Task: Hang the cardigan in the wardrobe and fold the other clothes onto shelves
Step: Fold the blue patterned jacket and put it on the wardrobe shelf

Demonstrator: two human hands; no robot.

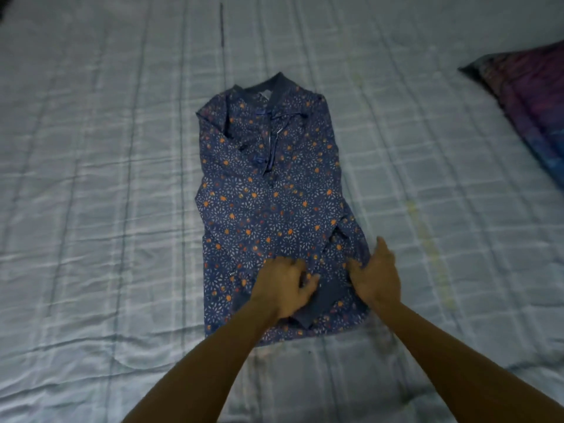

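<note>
A dark blue top (pixel 268 190) with small orange and white print lies flat on the bed, collar toward the far side, both sleeves folded in over its body. My left hand (pixel 285 286) rests on the lower middle of the top, fingers curled on the fabric by a plain blue cuff. My right hand (pixel 377 276) lies on the lower right part, over the folded sleeve, fingers spread and pressing the cloth. Whether either hand pinches the fabric is unclear through motion blur.
The bed is covered by a pale blue-grey checked quilt (pixel 106 209). A purple and blue pillow (pixel 531 96) lies at the right edge. A dark thin line (pixel 222 24) marks the quilt beyond the collar.
</note>
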